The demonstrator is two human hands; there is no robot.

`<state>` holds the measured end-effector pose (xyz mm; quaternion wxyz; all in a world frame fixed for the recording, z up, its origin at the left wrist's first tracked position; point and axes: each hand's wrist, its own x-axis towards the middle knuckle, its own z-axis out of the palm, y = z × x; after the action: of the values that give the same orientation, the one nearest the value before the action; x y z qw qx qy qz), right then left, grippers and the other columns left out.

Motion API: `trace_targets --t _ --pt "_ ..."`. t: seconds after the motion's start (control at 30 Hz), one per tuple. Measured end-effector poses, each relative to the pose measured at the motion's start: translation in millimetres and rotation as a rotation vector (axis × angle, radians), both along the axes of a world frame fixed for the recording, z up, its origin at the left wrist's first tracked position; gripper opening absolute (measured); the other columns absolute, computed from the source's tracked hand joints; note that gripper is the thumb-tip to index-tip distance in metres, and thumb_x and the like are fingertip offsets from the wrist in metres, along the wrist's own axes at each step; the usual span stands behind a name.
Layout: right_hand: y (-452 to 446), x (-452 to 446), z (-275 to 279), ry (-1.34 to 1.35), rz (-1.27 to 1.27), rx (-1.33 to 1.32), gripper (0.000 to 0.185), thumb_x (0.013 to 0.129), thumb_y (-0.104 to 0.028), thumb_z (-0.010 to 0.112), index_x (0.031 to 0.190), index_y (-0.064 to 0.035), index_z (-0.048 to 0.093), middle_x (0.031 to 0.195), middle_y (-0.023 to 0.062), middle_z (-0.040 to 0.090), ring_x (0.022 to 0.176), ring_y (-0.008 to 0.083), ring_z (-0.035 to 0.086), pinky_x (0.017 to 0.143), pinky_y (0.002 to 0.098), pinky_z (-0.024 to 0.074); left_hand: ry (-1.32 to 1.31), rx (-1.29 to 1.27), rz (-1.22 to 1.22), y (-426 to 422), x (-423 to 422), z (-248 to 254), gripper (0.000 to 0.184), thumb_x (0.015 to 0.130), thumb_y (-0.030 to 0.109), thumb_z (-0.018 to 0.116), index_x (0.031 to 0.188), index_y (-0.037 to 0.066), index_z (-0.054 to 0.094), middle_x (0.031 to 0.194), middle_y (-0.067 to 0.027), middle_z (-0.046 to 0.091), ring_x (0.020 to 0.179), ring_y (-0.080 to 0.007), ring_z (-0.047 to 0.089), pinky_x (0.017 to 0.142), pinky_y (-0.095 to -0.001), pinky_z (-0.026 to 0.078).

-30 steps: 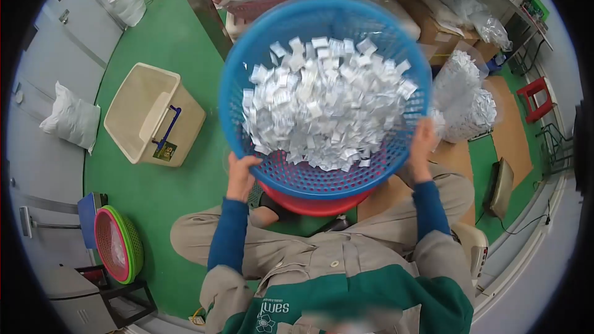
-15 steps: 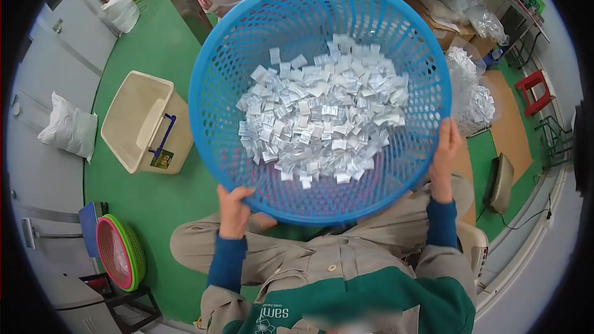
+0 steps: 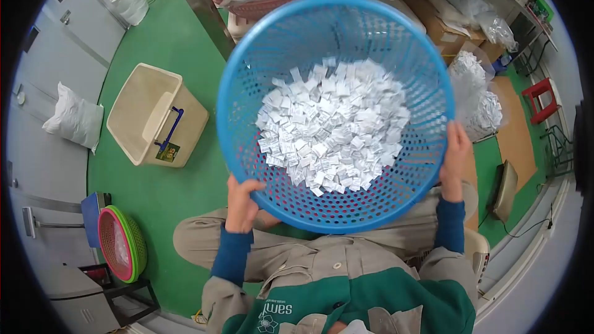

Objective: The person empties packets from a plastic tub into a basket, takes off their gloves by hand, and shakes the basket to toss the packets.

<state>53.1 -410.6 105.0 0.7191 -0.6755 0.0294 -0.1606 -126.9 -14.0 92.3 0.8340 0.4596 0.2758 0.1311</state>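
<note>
A large round blue plastic basket [image 3: 243, 167] with perforated walls is held up in front of me over my lap. Inside it lies a heap of small white printed sachets [image 3: 334, 125]. My left hand [image 3: 242, 203] grips the rim at the lower left, thumb laid over the edge. On the right side, my right hand [image 3: 456, 156] is closed on the rim, its fingers partly hidden behind the wall. Both hands hold the one basket between them.
Left on the green floor stands a beige bin [image 3: 185, 124] with a blue handle. Stacked pink and green baskets [image 3: 137, 253] are at lower left, a white sack [image 3: 74, 117] by the wall. A metal table [image 3: 201, 9], cardboard box [image 3: 448, 37] and red stool [image 3: 543, 100] stand beyond.
The blue basket has shifted a little right and down in view, with both hands still on its rim. The sachets have slid into a tighter, more rounded heap.
</note>
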Motion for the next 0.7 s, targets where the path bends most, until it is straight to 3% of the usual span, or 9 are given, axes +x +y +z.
trace_targets --t 0.07,0.17,0.27,0.3,0.33,0.43,0.5,0.63,0.7 --pt "0.0 4.3 3.9 -0.075 -0.025 -0.044 0.029 0.099 -0.022 0.056 0.114 0.0010 0.063 0.081 -0.0052 0.055 0.072 0.0036 0.046 0.061 0.0195 0.0369 -0.119 0.049 0.046 -0.9 1.6 -15.5 0.066 0.065 -0.012 0.054 0.129 0.001 0.046 0.117 -0.0131 0.056 0.097 -0.0250 0.061 0.079 -0.0380 0.055" --pt "2.6 42.9 -65.6 -0.181 -0.109 -0.334 0.031 0.100 -0.025 0.054 0.110 0.0022 0.062 0.074 -0.0061 0.049 0.065 0.0037 0.041 0.055 0.0213 0.0339 -0.004 0.048 0.206 5.9 25.1 -90.3 0.066 0.064 -0.013 0.052 0.129 0.000 0.049 0.108 -0.0137 0.060 0.084 -0.0260 0.062 0.073 -0.0375 0.056" --pt "10.7 61.9 -142.2 0.069 0.051 -0.268 0.027 0.096 -0.023 0.058 0.089 0.0028 0.061 0.071 -0.0061 0.049 0.066 0.0040 0.040 0.056 0.0243 0.0325 0.102 -0.017 -0.029 40.2 61.1 -117.6 0.065 0.062 -0.013 0.051 0.126 -0.001 0.052 0.102 -0.0128 0.061 0.078 -0.0266 0.060 0.072 -0.0374 0.055" --pt "11.9 60.6 -149.4 0.138 0.022 -0.221 0.025 0.095 -0.021 0.059 0.088 0.0028 0.061 0.072 -0.0058 0.051 0.067 0.0043 0.042 0.057 0.0242 0.0338 0.151 -0.012 -0.057 51.2 60.5 -129.5 0.065 0.061 -0.013 0.050 0.125 -0.001 0.053 0.105 -0.0138 0.062 0.085 -0.0281 0.061 0.074 -0.0376 0.055" --pt "12.1 58.4 -154.1 0.222 0.001 -0.180 0.024 0.094 -0.020 0.060 0.088 0.0028 0.062 0.072 -0.0054 0.052 0.067 0.0045 0.044 0.058 0.0241 0.0351 0.100 -0.091 -0.092 50.4 54.9 -127.2 0.067 0.060 -0.014 0.049 0.125 -0.002 0.052 0.108 -0.0152 0.062 0.092 -0.0285 0.062 0.075 -0.0378 0.055" --pt "-4.4 49.5 -156.8 0.224 0.051 -0.134 0.024 0.094 -0.018 0.060 0.103 0.0044 0.064 0.080 -0.0035 0.057 0.071 0.0051 0.048 0.062 0.0231 0.0387 0.152 -0.003 -0.085 39.0 36.1 -96.2 0.066 0.061 -0.013 0.051 0.127 -0.002 0.052 0.111 -0.0146 0.062 0.095 -0.0273 0.062 0.076 -0.0356 0.055" --pt "2.6 34.1 -109.0 0.160 0.046 -0.126 0.027 0.095 -0.017 0.059 0.111 0.0047 0.062 0.087 -0.0014 0.060 0.075 0.0060 0.051 0.066 0.0231 0.0412 0.154 0.056 -0.120 43.2 27.4 -88.0 0.064 0.062 -0.011 0.053 0.126 0.000 0.053 0.106 -0.0116 0.063 0.092 -0.0246 0.062 0.072 -0.0327 0.055" --pt "-6.5 13.3 -35.7 0.023 0.009 -0.008 0.030 0.098 -0.017 0.055 0.117 0.0049 0.060 0.097 0.0010 0.063 0.080 0.0070 0.053 0.070 0.0229 0.0438 -0.073 0.059 0.061 0.7 1.1 8.5 0.065 0.063 -0.012 0.055 0.127 0.001 0.049 0.109 -0.0120 0.060 0.092 -0.0212 0.061 0.075 -0.0329 0.054" --pt "1.3 12.3 -26.7 -0.038 -0.054 -0.066 0.030 0.099 -0.019 0.053 0.116 0.0048 0.060 0.097 0.0008 0.063 0.082 0.0071 0.053 0.071 0.0221 0.0441 -0.073 0.055 0.100 -1.8 1.4 -0.7 0.063 0.064 -0.011 0.055 0.126 0.001 0.048 0.108 -0.0120 0.059 0.091 -0.0211 0.061 0.074 -0.0338 0.054"
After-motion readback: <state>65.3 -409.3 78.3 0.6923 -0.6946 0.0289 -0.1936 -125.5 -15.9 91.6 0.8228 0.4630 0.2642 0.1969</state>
